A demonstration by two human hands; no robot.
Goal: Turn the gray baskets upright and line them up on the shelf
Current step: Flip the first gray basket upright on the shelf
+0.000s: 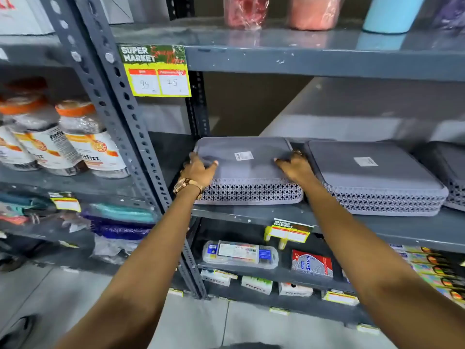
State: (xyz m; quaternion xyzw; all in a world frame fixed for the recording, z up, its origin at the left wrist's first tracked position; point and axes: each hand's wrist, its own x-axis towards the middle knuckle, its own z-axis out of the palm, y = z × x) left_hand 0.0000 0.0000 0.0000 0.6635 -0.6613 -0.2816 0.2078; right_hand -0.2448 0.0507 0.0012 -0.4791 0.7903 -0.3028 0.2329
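Three gray lattice-sided baskets lie upside down in a row on the gray metal shelf (pixel 251 215). The left basket (pixel 247 170) shows its flat bottom with a white sticker. My left hand (pixel 200 170), with a gold watch on the wrist, grips its left edge. My right hand (pixel 294 167), wearing a ring, grips its right edge, in the gap beside the middle basket (pixel 372 177). The middle one looks like two stacked baskets. A third basket (pixel 450 172) is cut off at the right frame edge.
A perforated steel upright (pixel 125 117) stands just left of the basket, with a yellow price tag (pixel 158 79) above. The shelf overhead (pixel 302 56) carries wrapped tumblers. Jars (pixel 83 139) fill the left bay. Packaged goods (pixel 240 254) sit on the shelf below.
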